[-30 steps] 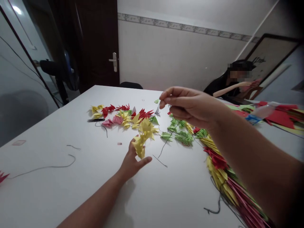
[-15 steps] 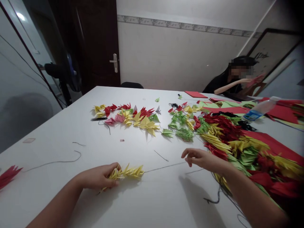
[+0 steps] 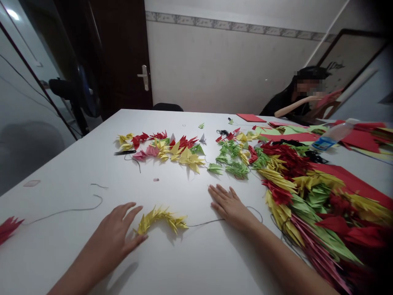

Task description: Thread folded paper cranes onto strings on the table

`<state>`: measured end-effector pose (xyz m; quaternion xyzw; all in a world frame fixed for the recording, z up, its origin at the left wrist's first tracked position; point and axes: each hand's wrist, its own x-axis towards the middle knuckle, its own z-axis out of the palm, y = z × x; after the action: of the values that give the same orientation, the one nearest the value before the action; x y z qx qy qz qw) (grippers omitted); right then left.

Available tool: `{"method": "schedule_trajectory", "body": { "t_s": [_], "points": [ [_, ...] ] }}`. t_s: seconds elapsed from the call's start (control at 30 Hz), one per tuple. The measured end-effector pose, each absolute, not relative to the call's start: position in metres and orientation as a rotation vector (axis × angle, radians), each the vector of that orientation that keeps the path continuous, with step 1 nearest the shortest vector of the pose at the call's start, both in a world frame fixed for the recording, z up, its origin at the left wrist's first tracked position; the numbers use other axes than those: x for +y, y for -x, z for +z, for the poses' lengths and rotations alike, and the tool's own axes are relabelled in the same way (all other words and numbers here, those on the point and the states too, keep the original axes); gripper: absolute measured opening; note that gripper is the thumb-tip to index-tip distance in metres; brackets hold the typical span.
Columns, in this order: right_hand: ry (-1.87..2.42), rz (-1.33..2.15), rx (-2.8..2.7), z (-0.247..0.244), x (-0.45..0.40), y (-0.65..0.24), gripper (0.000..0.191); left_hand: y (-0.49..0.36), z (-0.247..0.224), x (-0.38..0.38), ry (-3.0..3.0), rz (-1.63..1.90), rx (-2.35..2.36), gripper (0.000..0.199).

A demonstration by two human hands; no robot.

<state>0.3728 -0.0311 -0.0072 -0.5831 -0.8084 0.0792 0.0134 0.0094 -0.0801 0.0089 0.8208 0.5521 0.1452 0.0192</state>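
Observation:
A curved string of yellow folded paper pieces [image 3: 161,219] lies on the white table [image 3: 178,270], with a dark thread [image 3: 204,223] running right from it. At its left end is my left hand [image 3: 123,227], fingers apart around the end and holding nothing. My right hand [image 3: 230,205] lies palm down with fingers spread, over the thread; the needle seen there before is hidden or too small to tell. Beyond both hands, a row of red, yellow, pink and green folded pieces [image 3: 178,151] stretches across the table.
At the right is a big pile of folded paper strings [image 3: 285,172], beside a plastic bottle [image 3: 333,137]. Black scissors [image 3: 125,152] lie behind my left hand. Red folded paper [image 3: 9,229] sits at the left edge. A person [image 3: 294,98] sits at the far right.
My left hand has let go of the yellow string, which now curves more. My right hand has moved left and down flat onto the table. The view has shifted slightly.

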Motion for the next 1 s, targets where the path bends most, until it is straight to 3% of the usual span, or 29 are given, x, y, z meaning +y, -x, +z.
{"method": "schedule_trajectory", "body": {
  "t_s": [0.13,0.3,0.33,0.43,0.53,0.67,1.0],
  "points": [
    [1.907,0.093,-2.282,0.002,-0.033,-0.364,0.051,-0.028,-0.004,-0.091,-2.493,0.522,1.792,0.047],
    [1.235,0.295,-2.499,0.013,-0.069,-0.283,0.071,-0.048,0.004,-0.072,-2.359,0.368,1.599,0.035],
    [1.182,0.291,-2.515,0.012,-0.072,-0.271,0.07,-0.051,0.007,-0.066,-2.376,0.344,1.538,0.035],
    [1.282,0.253,-2.495,0.005,-0.067,-0.26,0.044,-0.057,0.012,-0.052,-2.406,0.345,1.425,0.037],
    [1.36,0.245,-2.481,-0.002,-0.054,-0.282,0.036,-0.056,0.012,-0.046,-2.339,0.412,1.503,0.033],
    [1.39,0.237,-2.523,-0.004,-0.052,-0.318,0.035,-0.048,0.009,-0.043,-2.323,0.509,1.499,0.02],
    [1.506,0.226,-2.347,-0.004,-0.045,-0.348,0.036,-0.043,-0.001,-0.039,-2.329,0.61,1.455,0.026]
  ]
}}
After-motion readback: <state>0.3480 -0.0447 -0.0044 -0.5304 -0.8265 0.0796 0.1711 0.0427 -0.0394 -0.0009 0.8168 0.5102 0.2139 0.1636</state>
